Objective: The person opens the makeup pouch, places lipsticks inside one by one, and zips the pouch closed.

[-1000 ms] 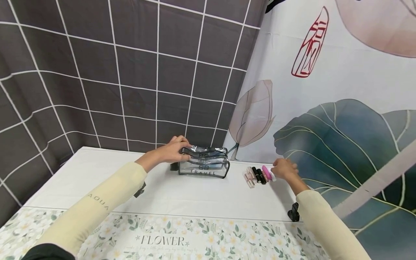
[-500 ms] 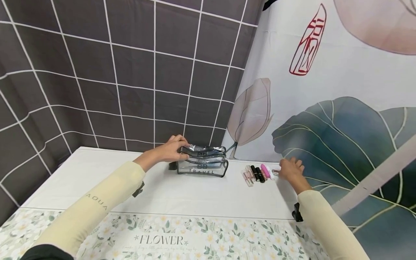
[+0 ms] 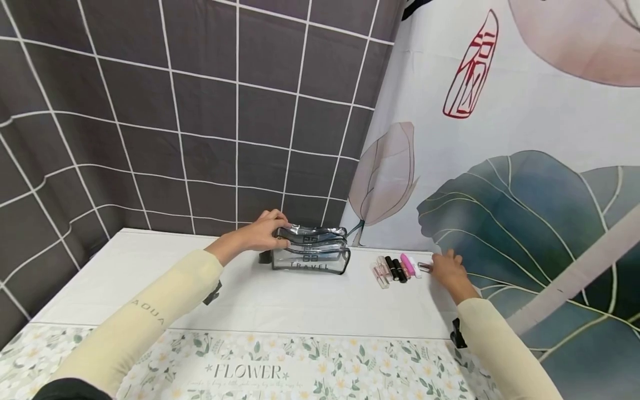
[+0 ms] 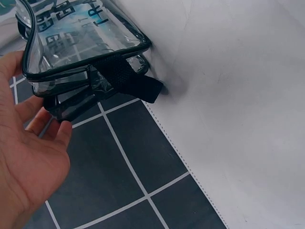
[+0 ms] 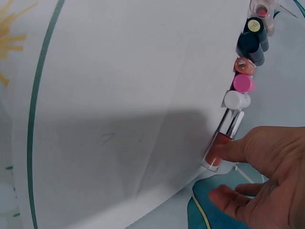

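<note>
In the head view my left hand (image 3: 267, 230) grips the top left corner of a clear travel pouch (image 3: 312, 260) with black piping and printed lettering. The left wrist view has the pouch (image 4: 81, 38) from its end, with a black strap (image 4: 126, 78), the fingers lying along its upper edges. Over at the right, my right hand (image 3: 448, 272) holds a lip gloss tube (image 3: 425, 267). Seen from the right wrist, this lip gloss tube (image 5: 219, 149) is clear with a coral-coloured part, a finger lying across it; the far side of the grip is hidden.
Beside the tube runs a row of small cosmetics: a white-capped tube (image 5: 237, 100), a pink tube (image 3: 407, 263), black tubes (image 3: 398, 270) and pale pink tubes (image 3: 381, 273). They lie on a white tabletop (image 3: 300, 303), a floral cloth (image 3: 240, 355) in front and hanging cloths behind.
My right hand has shifted slightly right from the end of the row, and the lip gloss tube now shows between hand and row. The left hand keeps its place on the pouch.
</note>
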`<state>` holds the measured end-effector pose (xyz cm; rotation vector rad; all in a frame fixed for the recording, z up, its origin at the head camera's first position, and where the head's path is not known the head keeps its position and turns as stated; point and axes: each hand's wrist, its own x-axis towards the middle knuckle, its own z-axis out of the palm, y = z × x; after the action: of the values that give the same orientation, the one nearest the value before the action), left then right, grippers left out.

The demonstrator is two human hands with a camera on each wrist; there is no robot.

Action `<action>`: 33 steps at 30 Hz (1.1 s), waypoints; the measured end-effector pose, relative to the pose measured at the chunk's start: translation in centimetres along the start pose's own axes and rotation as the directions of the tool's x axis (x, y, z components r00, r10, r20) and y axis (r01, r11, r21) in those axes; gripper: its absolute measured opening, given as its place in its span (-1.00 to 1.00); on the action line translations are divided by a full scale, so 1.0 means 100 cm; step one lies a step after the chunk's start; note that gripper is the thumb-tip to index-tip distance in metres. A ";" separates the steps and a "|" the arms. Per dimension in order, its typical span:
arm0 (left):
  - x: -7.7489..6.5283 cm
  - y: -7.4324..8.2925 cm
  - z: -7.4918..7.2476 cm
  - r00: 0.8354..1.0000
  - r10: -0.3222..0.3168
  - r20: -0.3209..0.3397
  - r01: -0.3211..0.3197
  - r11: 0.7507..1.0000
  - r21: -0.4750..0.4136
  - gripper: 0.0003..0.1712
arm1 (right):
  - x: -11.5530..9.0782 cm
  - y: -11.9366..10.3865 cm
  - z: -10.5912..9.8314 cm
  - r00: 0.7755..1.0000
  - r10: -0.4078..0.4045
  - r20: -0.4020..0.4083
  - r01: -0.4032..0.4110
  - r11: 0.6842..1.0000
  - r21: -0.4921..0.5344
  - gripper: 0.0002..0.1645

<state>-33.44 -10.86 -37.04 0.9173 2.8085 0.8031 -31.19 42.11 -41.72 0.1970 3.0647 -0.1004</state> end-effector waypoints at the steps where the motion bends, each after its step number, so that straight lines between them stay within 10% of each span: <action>1: 0.000 0.000 0.000 1.000 -0.001 0.003 0.001 1.000 -0.002 -0.22 | 0.000 0.000 0.001 1.000 0.004 0.004 -0.004 1.000 -0.003 -0.61; 20: 0.003 -0.004 0.004 1.000 -0.006 0.018 0.006 1.000 -0.006 -0.16 | 0.001 0.004 0.000 0.997 0.083 -0.002 -0.082 0.996 0.041 -0.56; 33: 0.002 -0.003 0.001 0.999 -0.001 0.033 0.002 1.000 -0.013 -0.18 | -0.001 -0.040 -0.034 0.979 -0.103 -0.177 0.122 0.987 0.102 -0.65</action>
<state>-33.70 -10.86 -37.28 0.9176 2.7721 0.7973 -31.85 38.35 -38.10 0.0388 3.2434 -0.2764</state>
